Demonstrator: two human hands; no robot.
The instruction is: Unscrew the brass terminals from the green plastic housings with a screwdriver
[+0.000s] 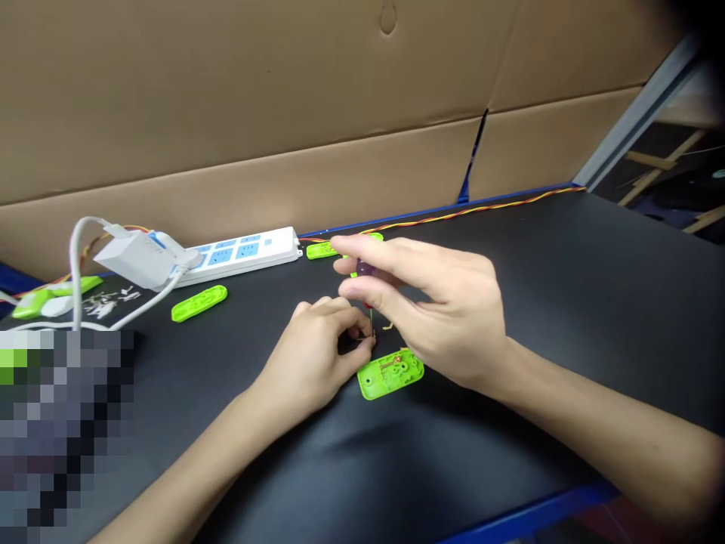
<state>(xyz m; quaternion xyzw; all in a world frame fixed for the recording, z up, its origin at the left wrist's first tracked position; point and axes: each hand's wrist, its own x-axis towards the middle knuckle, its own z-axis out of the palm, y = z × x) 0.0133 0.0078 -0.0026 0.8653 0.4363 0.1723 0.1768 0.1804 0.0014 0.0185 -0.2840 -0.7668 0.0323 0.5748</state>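
The right hand point(447, 302) was closed on a screwdriver with a dark purple handle point(365, 268), the handle between the thumb and the fingers and the thin shaft pointing down, nearly upright. Just below it, the left hand point(317, 344) was narrowed to a pinch, thumb and index finger together on a small thin part point(372, 338) at the shaft's lower end; the fingertips hid most of that part, so its form could not be told. Beside the left thumb, on the near side of the right hand, lay an open bright-green plastic shell point(390, 375), rounded at the corners, with small copper-coloured pieces inside. A tiny pale-yellow strip point(388, 326) lay just past the left fingertips, close to the right palm. Beyond the right fingers was a long green plastic piece point(321, 250), partly covered by them. To the left of the left hand and farther back lay an oval green plastic piece point(199, 303), and behind that a white power strip with blue sockets point(243, 253), a white plug adapter point(139, 261) fitted at its left end. Farther left of the left hand were scattered small whitish bits point(105, 304) on the black worktop point(544, 302).
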